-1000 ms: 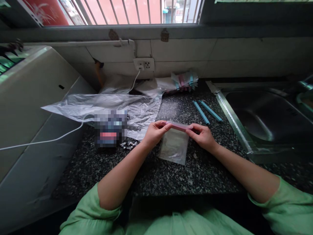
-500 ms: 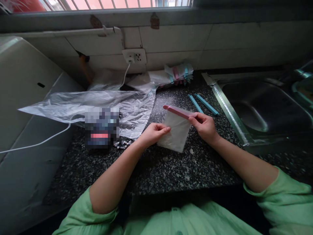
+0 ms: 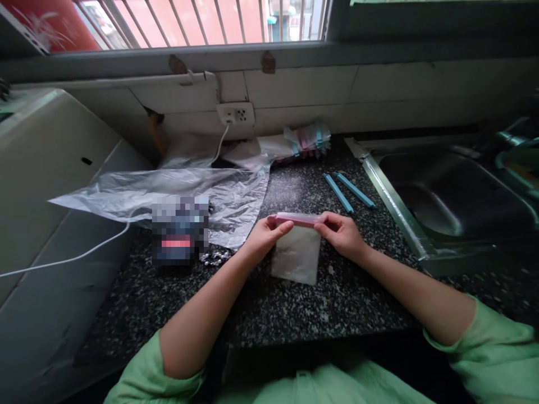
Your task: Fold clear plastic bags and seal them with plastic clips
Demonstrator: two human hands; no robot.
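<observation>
A pink bag clip [image 3: 298, 220] lies across the top edge of a small clear plastic bag [image 3: 296, 255], which hangs below it over the speckled counter. My left hand [image 3: 266, 237] pinches the clip's left end, thumb in front. The right end is pinched between the thumb and fingers of my right hand [image 3: 342, 234]. A little plastic film shows above the clip. Two blue bag clips [image 3: 355, 189] lie side by side beyond my right hand, touching neither hand.
A large crumpled plastic bag [image 3: 240, 193] covers the counter at left, near a blurred-out object [image 3: 180, 230] and a white cable [image 3: 80, 259]. Several bagged clips [image 3: 309, 141] rest by the wall under the socket [image 3: 236, 114]. A steel sink [image 3: 389, 207] is at right.
My left hand has moved from the bag's side up to the clip's left end. The clip has turned from slanting to nearly level and come closer. The view has tipped upward.
</observation>
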